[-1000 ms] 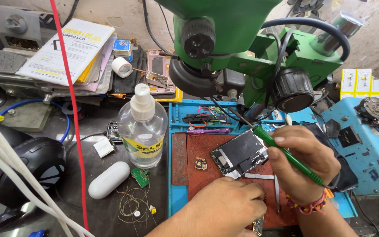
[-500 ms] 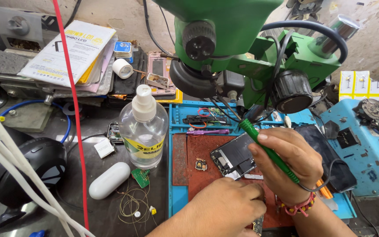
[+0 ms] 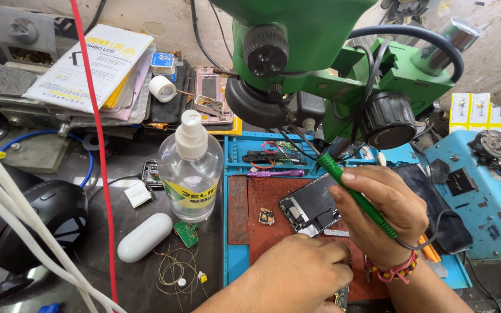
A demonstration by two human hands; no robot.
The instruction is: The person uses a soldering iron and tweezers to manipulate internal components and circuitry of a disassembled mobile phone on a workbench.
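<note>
R hand grips a green-handled tool like a pen, fingers closed round the shaft; tip end hidden behind the hand, so can't tell if it touches the board; L hand lies low at the near edge of the red mat, fingers curled down and pressing near a small metal piece; whether it pinches anything, can't tell. The circuit board sits on the red mat, under the green microscope, just beside both hands, tilted a bit to the mat's edges.

Step in hand, by my read: fine work on the board w/ the tool, L hand steadying; next move prob. calls for a steady tool tip and the board held flat, since small parts lie loose nearby, e.g. a tiny chip on the mat.

Left of the mat on the counter: clear bottle w/ white cap, upright; white oval case; small green board; thin wire tangle.
</note>
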